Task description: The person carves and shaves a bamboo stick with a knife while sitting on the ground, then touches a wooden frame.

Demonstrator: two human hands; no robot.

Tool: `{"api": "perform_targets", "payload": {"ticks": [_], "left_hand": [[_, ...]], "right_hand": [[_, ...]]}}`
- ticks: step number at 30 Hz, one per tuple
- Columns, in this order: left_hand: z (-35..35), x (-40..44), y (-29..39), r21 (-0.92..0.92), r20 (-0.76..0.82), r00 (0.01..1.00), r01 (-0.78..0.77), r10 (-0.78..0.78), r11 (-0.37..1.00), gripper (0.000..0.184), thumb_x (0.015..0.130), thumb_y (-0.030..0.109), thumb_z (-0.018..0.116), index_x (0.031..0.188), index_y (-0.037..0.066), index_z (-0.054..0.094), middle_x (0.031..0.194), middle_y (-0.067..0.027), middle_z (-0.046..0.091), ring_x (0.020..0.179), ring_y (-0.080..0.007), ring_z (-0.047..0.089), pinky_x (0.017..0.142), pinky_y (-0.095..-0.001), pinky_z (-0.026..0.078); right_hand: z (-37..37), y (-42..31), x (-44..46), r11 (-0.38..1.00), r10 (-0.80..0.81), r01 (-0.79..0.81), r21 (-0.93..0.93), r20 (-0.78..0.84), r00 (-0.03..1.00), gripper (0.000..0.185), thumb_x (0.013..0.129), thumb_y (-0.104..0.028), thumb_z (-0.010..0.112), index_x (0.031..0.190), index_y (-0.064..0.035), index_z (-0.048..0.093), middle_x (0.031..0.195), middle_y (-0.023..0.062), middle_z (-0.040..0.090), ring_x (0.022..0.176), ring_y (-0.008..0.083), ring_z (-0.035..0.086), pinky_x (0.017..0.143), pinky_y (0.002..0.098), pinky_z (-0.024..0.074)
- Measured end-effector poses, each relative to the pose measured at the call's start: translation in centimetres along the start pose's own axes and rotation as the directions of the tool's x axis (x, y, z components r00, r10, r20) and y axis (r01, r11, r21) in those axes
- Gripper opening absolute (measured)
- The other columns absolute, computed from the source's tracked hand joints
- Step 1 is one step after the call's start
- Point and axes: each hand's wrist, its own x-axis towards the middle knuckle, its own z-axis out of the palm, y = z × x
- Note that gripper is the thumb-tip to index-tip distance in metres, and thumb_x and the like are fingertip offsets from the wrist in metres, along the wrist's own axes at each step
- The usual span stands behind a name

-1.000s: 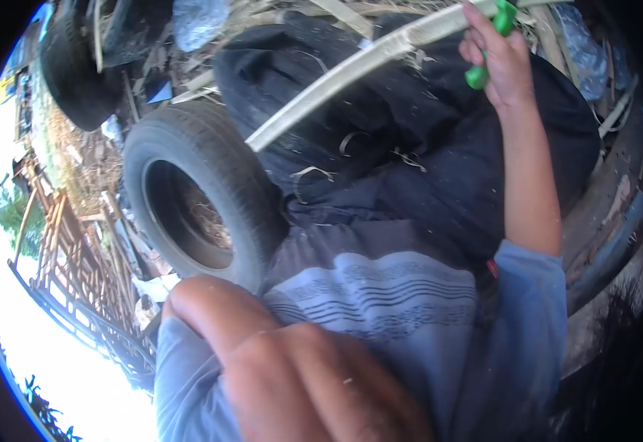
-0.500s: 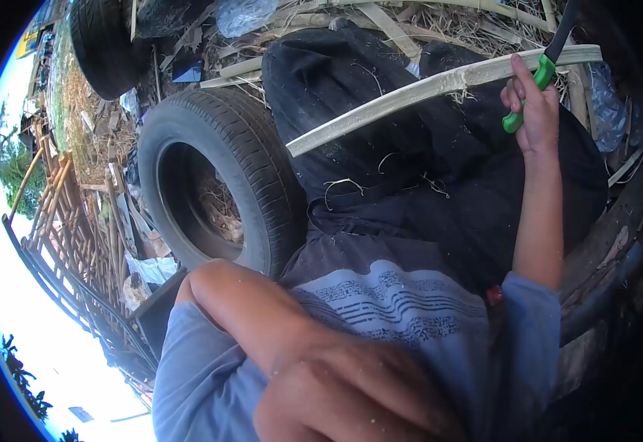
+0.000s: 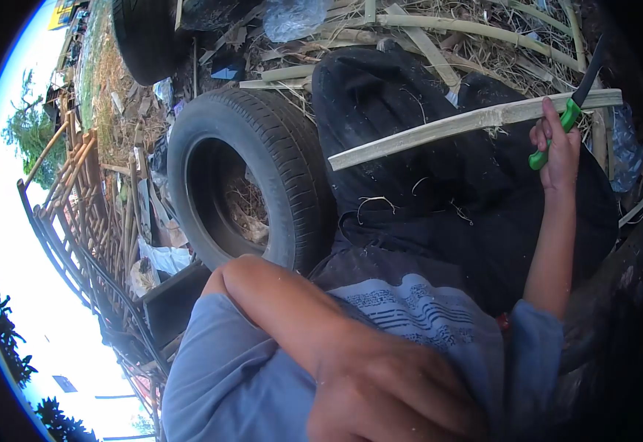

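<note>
- Two hands are showing; the right hand (image 3: 558, 156) is closing around a green-handled knife (image 3: 569, 115) and is steadying a pale strip (image 3: 439, 134) against it.
- The left hand (image 3: 395, 390) is looming near the lens, its fingers running out of view; open or closed, cannot tell.
- The strip is crossing above dark trousers (image 3: 476, 221), slanting slightly, its right end reaching past the knife.
- Outdoor ground (image 3: 527, 59) is bearing straw, cut slats (image 3: 476, 29) and clear plastic (image 3: 295, 18).
- A tire (image 3: 281, 151) is standing beside the trousers; a second tire (image 3: 141, 44) is sitting beyond it.
- A pole rack (image 3: 78, 199) is leaning at far left against bright sky (image 3: 41, 317).
- Edges: the strip's left end is hanging near the first tire, a gap separating them; the blade is pointing up and outward, its tip nearing the dark view border.
- Open room is showing between the strip and the shirt (image 3: 424, 309), above the lap.
</note>
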Motion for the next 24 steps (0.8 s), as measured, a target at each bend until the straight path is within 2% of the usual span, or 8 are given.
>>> {"api": "perform_targets", "payload": {"ticks": [5, 9, 12, 15, 17, 18, 20, 24], "left_hand": [[-0.2, 0.6, 0.2, 0.143, 0.023, 1.000, 0.007, -0.011, 0.990, 0.015, 0.083, 0.014, 0.071, 0.087, 0.001, 0.068, 0.088, -0.0134, 0.059, 0.067, -0.0234, 0.062, 0.055, -0.0305, 0.050], [-3.0, -0.3, 0.0, 0.573, -0.050, 0.997, 0.083, -0.067, 0.815, 0.015, 0.083, 0.015, 0.071, 0.088, 0.002, 0.069, 0.089, -0.0125, 0.058, 0.067, -0.0234, 0.062, 0.055, -0.0304, 0.050], [-5.9, -1.1, -0.1, 0.951, -0.205, 0.965, 0.236, -0.162, 0.200, 0.022, 0.074, 0.014, 0.077, 0.092, 0.005, 0.067, 0.092, -0.0100, 0.056, 0.077, -0.0237, 0.061, 0.064, -0.0328, 0.051], [-9.0, -2.1, -0.7, 0.838, -0.504, 0.862, 0.473, -0.051, -0.273, 0.072, 0.069, 0.014, 0.078, 0.132, 0.006, 0.043, 0.122, -0.0179, 0.047, 0.116, -0.0362, 0.046, 0.097, -0.0433, 0.039], [-10.8, -2.4, -0.3, 0.725, -0.595, 0.802, 0.506, -0.053, -0.467, 0.078, 0.072, 0.026, 0.077, 0.137, 0.007, 0.038, 0.127, -0.0168, 0.047, 0.118, -0.0346, 0.046, 0.100, -0.0429, 0.035], [-11.5, -2.5, 0.1, 0.717, -0.577, 0.815, 0.470, -0.059, -0.516, 0.068, 0.075, 0.032, 0.075, 0.131, 0.008, 0.044, 0.111, -0.0152, 0.057, 0.104, -0.0327, 0.056, 0.089, -0.0417, 0.043], [-12.3, -2.3, 0.8, 0.586, -0.798, 0.557, 0.633, -0.229, -0.505, 0.045, 0.077, 0.034, 0.074, 0.108, 0.005, 0.058, 0.078, -0.0118, 0.062, 0.078, -0.0331, 0.062, 0.071, -0.0418, 0.047], [-13.1, -1.6, 1.5, 0.715, -0.699, 0.674, 0.648, -0.240, -0.263, 0.037, 0.079, 0.034, 0.075, 0.083, 0.000, 0.061, 0.056, -0.0103, 0.054, 0.055, -0.0276, 0.059, 0.055, -0.0400, 0.045]], "right_hand": [[-0.5, 0.1, 0.0, 1.000, -0.001, 0.000, -0.012, -0.034, 0.999, 0.021, 0.090, -0.018, 0.066, 0.079, -0.0108, 0.049, 0.060, -0.0033, 0.043, 0.044, 0.0055, 0.040, 0.047, 0.0229, 0.0346], [0.5, -1.0, -0.7, 0.998, 0.013, -0.006, 0.058, -0.117, 0.993, 0.020, 0.092, -0.020, 0.062, 0.082, -0.0101, 0.048, 0.058, -0.0023, 0.044, 0.042, 0.0071, 0.040, 0.046, 0.0237, 0.0366], [0.9, -1.4, -1.3, 0.993, -0.025, 0.040, 0.113, -0.136, 0.990, 0.019, 0.093, -0.019, 0.061, 0.083, -0.0092, 0.048, 0.055, -0.0013, 0.043, 0.039, 0.0090, 0.040, 0.044, 0.0257, 0.0375], [1.0, -1.9, -1.5, 0.983, -0.019, 0.042, 0.179, -0.129, 0.992, 0.018, 0.093, -0.018, 0.059, 0.083, -0.0082, 0.048, 0.055, -0.0005, 0.043, 0.039, 0.0100, 0.041, 0.043, 0.0266, 0.0373], [1.5, -2.7, -1.9, 0.975, -0.030, 0.048, 0.217, -0.086, 0.996, 0.018, 0.094, -0.017, 0.058, 0.083, -0.0079, 0.048, 0.055, -0.0005, 0.043, 0.040, 0.0101, 0.041, 0.043, 0.0268, 0.0366], [1.8, -3.2, -2.1, 0.971, -0.028, 0.044, 0.237, -0.072, 0.997, 0.018, 0.094, -0.017, 0.057, 0.082, -0.0079, 0.048, 0.055, -0.0006, 0.043, 0.040, 0.0101, 0.040, 0.043, 0.0270, 0.0361], [2.4, -4.4, -2.3, 0.969, -0.038, 0.060, 0.239, -0.093, 0.995, 0.019, 0.095, -0.018, 0.056, 0.081, -0.0081, 0.048, 0.056, -0.0008, 0.042, 0.041, 0.0096, 0.040, 0.042, 0.0267, 0.0349], [2.6, -6.4, -2.2, 0.970, -0.133, 0.140, 0.200, -0.050, 0.990, 0.022, 0.098, -0.026, 0.050, 0.089, -0.0058, 0.048, 0.058, 0.0001, 0.043, 0.041, 0.0085, 0.038, 0.041, 0.0246, 0.0334]]}}
